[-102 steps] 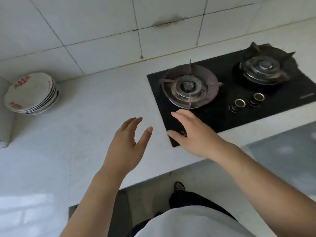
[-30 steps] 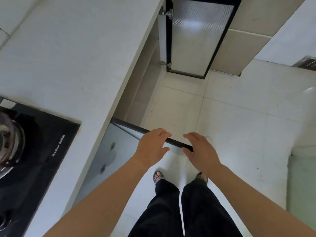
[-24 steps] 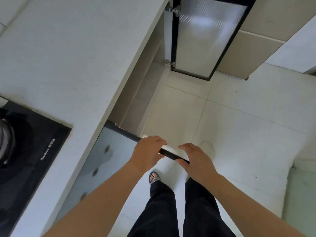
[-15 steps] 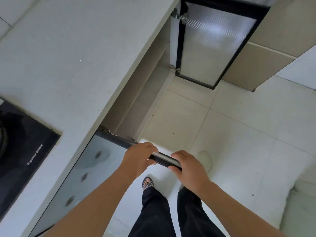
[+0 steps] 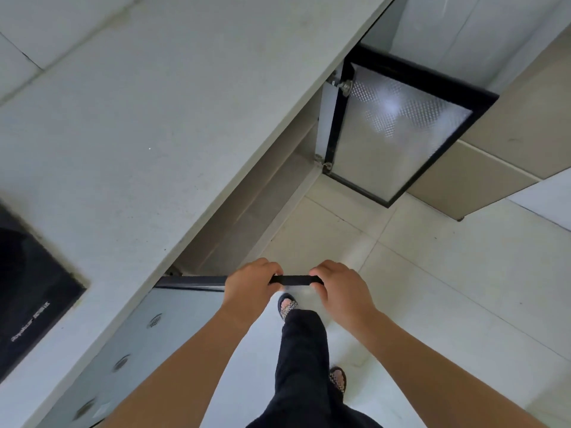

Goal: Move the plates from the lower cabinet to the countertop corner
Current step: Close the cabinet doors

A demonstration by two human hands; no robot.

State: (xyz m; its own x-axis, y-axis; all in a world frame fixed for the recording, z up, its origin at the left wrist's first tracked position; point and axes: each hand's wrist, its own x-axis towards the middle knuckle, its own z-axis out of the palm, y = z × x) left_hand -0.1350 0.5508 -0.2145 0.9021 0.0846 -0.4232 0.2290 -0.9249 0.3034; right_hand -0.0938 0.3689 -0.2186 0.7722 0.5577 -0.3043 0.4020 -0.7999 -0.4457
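No plates show, the open lower cabinet [image 5: 247, 217] mostly hidden beneath the pale counter [image 5: 148, 118], while left hand [image 5: 250, 287] and right hand [image 5: 340, 288] each curl closed around the black door edge [image 5: 293, 280] above the tiled floor [image 5: 448, 288].

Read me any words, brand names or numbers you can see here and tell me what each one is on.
"Royalstar", pale lettering, only just legible, near the edge of the black glass cooktop.
A few smaller characters beside that brand name: too small and blurred to read.
Nothing is written on the countertop, either cabinet door or the floor tiles.
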